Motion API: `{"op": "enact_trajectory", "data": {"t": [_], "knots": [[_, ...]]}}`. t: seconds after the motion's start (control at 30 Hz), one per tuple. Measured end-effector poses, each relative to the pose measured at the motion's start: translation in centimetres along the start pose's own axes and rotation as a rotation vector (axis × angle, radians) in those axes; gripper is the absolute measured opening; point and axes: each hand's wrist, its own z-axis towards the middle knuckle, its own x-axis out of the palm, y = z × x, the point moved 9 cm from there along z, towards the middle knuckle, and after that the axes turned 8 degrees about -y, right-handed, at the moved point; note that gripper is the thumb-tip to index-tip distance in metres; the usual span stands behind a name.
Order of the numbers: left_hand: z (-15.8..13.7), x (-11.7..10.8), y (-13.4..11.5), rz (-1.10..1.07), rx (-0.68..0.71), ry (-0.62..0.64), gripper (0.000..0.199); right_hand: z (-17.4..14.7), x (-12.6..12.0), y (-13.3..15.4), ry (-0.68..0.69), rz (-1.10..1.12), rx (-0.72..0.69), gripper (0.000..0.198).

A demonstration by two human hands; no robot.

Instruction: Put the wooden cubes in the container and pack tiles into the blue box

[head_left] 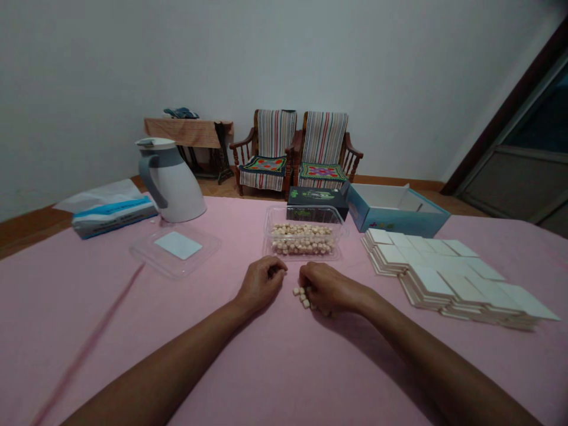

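Observation:
My left hand rests on the pink cloth with its fingers curled in and its fingertips close together. Whatever it may hold is hidden. Just across from it, my right hand is bent down over a few small pale wooden cubes lying on the cloth. Its fingers are closed and their tips are out of sight, so I cannot make out what is between them. Beyond both hands stands a clear plastic container with many pale wooden pieces inside. Its rim is raised toward the back.
A clear lid with a white label, a tissue pack and a white-grey jug are at left. Behind the container sit a black box and an open blue box. Stacked white tiles lie at right.

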Motion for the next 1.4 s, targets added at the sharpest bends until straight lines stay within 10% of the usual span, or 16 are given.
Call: {"op": "enact_trajectory", "data": {"t": [0.33, 0.43, 0.63, 0.73, 1.0, 1.27, 1.4], "knots": [[0.1, 0.0, 0.1, -0.001, -0.018, -0.008, 0.013, -2.0, -12.2, -3.3, -0.836, 0.055, 0.051, 0.019], [0.1, 0.0, 0.1, 0.002, -0.011, -0.008, 0.013, -1.7, -11.6, -2.8, -0.751, 0.056, 0.034, 0.015], [0.1, -0.1, 0.0, 0.015, -0.013, -0.01, 0.013, -1.1, -3.2, -0.2, 0.051, 0.026, -0.018, 0.015], [0.1, -0.1, 0.0, 0.016, -0.009, -0.004, 0.014, -1.2, -1.1, 0.0, 0.143, -0.006, -0.018, 0.015], [0.1, 0.0, 0.0, 0.021, -0.002, -0.005, 0.012, -0.6, -1.7, 0.0, 0.056, -0.018, -0.047, 0.017], [0.2, 0.0, 0.3, 0.016, -0.015, -0.004, 0.014, -2.2, -12.7, -3.0, -0.787, 0.011, 0.032, 0.025], [0.2, 0.0, 0.2, 0.026, -0.022, -0.002, 0.014, -1.4, -10.8, -2.2, -0.685, 0.064, -0.031, 0.021]]}}
